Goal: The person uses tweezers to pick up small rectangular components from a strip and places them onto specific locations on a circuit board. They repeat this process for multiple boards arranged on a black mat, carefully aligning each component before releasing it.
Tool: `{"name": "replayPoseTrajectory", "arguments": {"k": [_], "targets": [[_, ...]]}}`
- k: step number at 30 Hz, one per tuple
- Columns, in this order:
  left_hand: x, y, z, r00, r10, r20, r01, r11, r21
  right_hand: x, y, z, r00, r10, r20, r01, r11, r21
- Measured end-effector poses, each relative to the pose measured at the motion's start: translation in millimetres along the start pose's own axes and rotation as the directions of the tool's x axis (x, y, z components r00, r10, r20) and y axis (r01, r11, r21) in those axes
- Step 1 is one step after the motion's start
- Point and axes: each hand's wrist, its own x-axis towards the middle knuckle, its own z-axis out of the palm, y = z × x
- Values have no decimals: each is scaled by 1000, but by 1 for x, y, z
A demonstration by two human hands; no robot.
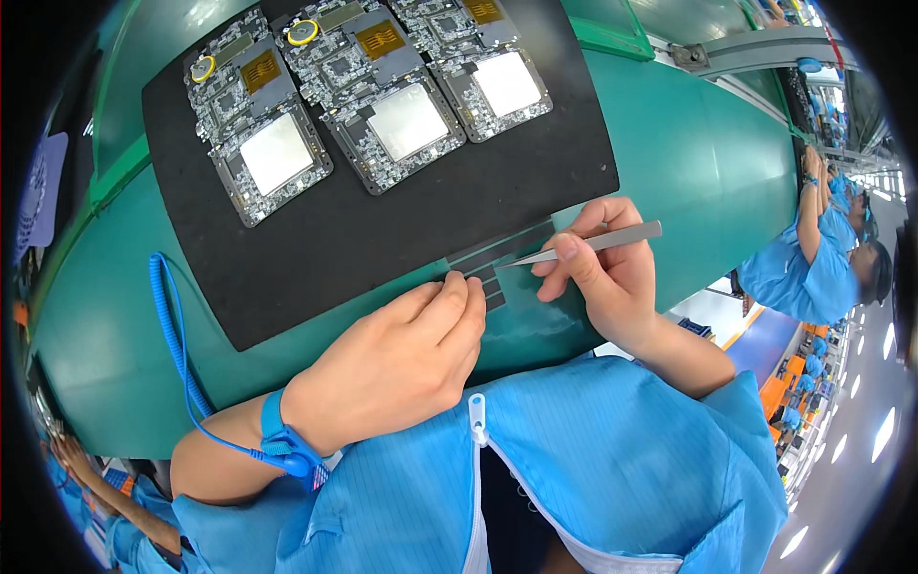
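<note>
Between the thumb and fingers of my right hand (617, 282) are metal tweezers (612, 237), their pointed tip aimed left at a clear sheet with thin dark strips (524, 240). The tip is at or just above the sheet; contact cannot be made out. My left hand (392, 359) is closed, its fingertips together on the left end of the strips; the thumb is hidden. A blue wrist strap (274, 426) circles my left wrist. Beyond my hands, three circuit boards (229, 134) with silvery square plates lie in a row on a black mat (382, 244).
The green work surface (708, 182) extends on both sides of the mat. A coiled blue cord (172, 335) runs from the wrist strap up along the left. Green rails (120, 177) and a metal frame (755, 55) border the bench. Other people in blue (813, 253) sit at right.
</note>
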Motion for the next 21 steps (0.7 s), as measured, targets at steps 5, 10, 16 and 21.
{"name": "replayPoseTrajectory", "arguments": {"k": [5, 10, 16, 21], "targets": [[2, 1, 1, 1000, -18, -7, 18, 1000, -1, 4, 2, -6, 999, 31, 21, -32, 995, 92], [4, 2, 3, 999, -24, -27, 25, 1000, 11, 2, 0, -8, 1000, -10, 24, 10, 999, 32], [5, 6, 2, 999, -27, -32, 28, 999, 28, 4, -1, -14, 997, -25, 70, 21, 998, 60], [-7, 4, -13, 994, -97, -53, 98, 995, 30, 33, -20, 1, 990, -143, -9, 137, 931, 337]]}}
